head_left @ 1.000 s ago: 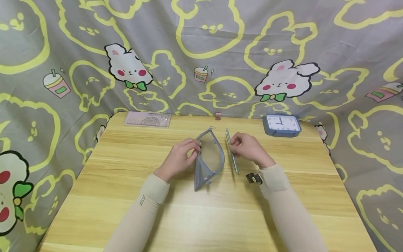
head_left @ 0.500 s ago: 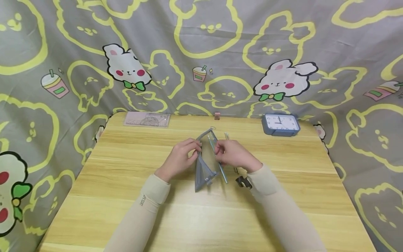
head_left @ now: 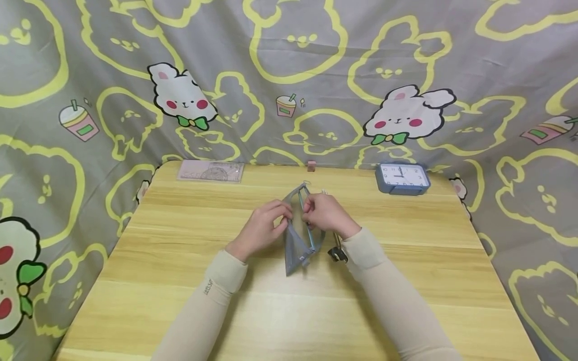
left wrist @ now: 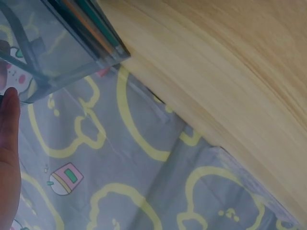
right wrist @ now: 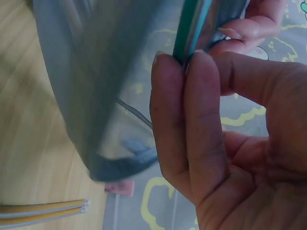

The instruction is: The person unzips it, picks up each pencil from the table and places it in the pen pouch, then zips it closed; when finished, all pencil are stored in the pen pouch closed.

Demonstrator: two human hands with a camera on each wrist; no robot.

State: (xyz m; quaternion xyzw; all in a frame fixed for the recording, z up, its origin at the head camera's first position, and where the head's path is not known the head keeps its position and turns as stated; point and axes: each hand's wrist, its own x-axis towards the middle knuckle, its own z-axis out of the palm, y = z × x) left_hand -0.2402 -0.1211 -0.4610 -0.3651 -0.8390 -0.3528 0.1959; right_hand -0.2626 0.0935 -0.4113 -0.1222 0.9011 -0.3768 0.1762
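A grey-blue see-through mesh pencil case (head_left: 295, 253) stands with its mouth spread near the middle of the table. My left hand (head_left: 261, 226) pinches the left edge of that mouth. Between the fingertips of my right hand (head_left: 328, 213) is a teal and silver striped pencil (right wrist: 192, 28); whether it is one or two I cannot tell. In the head view its length lies inside the case's mouth. Orange and green pencils (left wrist: 91, 26) show through the mesh in the left wrist view. Several yellow and silver pencils (right wrist: 43, 211) lie on the table, partly behind my right hand in the head view.
Along the back edge stand a pink flat card or case (head_left: 210, 171), a small pink block (head_left: 311, 166) and a blue alarm clock (head_left: 403, 179). A patterned grey curtain (head_left: 235, 100) hangs right behind the wooden table (head_left: 280, 316).
My right hand has moved left with the teal pencil, from beside the pencil case into its mouth. The yellow pencils stay on the table. My left hand has hardly moved.
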